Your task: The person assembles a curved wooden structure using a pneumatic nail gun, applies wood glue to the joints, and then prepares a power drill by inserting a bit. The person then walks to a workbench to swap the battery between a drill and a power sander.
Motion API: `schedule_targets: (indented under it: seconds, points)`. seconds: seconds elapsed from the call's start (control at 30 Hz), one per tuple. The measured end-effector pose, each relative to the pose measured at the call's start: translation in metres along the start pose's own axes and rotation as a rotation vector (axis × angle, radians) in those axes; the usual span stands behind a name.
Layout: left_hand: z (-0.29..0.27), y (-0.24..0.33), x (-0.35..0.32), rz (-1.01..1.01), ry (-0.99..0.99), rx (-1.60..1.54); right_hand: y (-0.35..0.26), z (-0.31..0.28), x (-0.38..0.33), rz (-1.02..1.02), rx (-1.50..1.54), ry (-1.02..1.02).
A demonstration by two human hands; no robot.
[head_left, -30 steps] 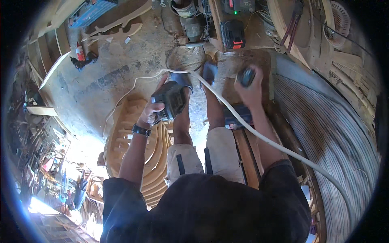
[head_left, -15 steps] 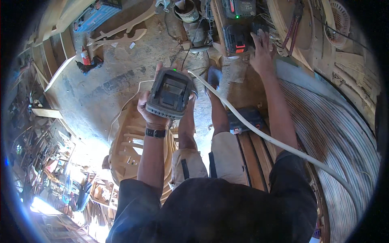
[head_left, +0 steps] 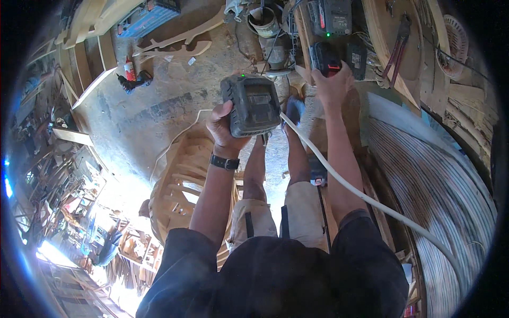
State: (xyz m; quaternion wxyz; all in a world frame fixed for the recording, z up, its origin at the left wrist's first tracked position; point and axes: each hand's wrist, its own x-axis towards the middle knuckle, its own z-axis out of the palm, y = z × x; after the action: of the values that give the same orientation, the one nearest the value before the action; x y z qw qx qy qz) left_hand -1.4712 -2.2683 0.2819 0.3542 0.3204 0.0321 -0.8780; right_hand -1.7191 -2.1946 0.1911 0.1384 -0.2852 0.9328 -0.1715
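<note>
My left hand (head_left: pixel 225 126) holds up a dusty black boxy device (head_left: pixel 257 106) with a recessed face and a small green light on its far edge. The thumb lies along its left side; the other fingers are mostly hidden behind it. Farther off to the right, my right hand (head_left: pixel 335 87) is closed around the near end of a black battery pack (head_left: pixel 323 55) with a red latch. Another black block (head_left: pixel 356 61) lies just right of that pack. Beyond them sits a charger-like black unit (head_left: pixel 335 18) with a lit green light.
A thick pale hose (head_left: pixel 366 199) curves across on the right, over ribbed sheeting (head_left: pixel 424 196). Bolt cutters (head_left: pixel 397 50) lie at the far right. A slatted wooden frame (head_left: pixel 177 185) stands at left. A dark power tool (head_left: pixel 133 82) and cut wooden pieces (head_left: pixel 183 34) lie on the floor.
My right hand has moved left from beside the battery pack and closed around it. The boxy device in my left hand has turned and shifted right; the whole view has shifted slightly too.
</note>
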Motion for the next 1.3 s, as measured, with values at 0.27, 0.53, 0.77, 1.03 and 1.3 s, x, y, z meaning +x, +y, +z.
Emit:
schedule_targets:
  seconds: [0.27, 0.53, 0.77, 1.03, 1.3]
  points:
    - [0.018, 0.006, 0.04, 0.064, 0.265, 0.091, -0.029, -0.086, -0.03, -0.192, 0.7, -0.245]
    - [0.032, 0.007, 0.053, -0.007, 0.231, 0.142, -0.074, -0.125, -0.035, -1.014, 0.335, -0.252]
    - [0.033, 0.002, 0.047, -0.057, 0.268, 0.222, -0.084, -0.131, -0.03, -1.278, 0.167, -0.243]
    - [0.033, 0.005, 0.039, -0.107, 0.249, 0.058, -0.082, -0.137, -0.037, -1.316, 0.138, -0.25]
    - [0.034, 0.002, 0.032, -0.203, 0.179, 0.164, -0.07, -0.122, -0.039, -1.405, 0.111, -0.308]
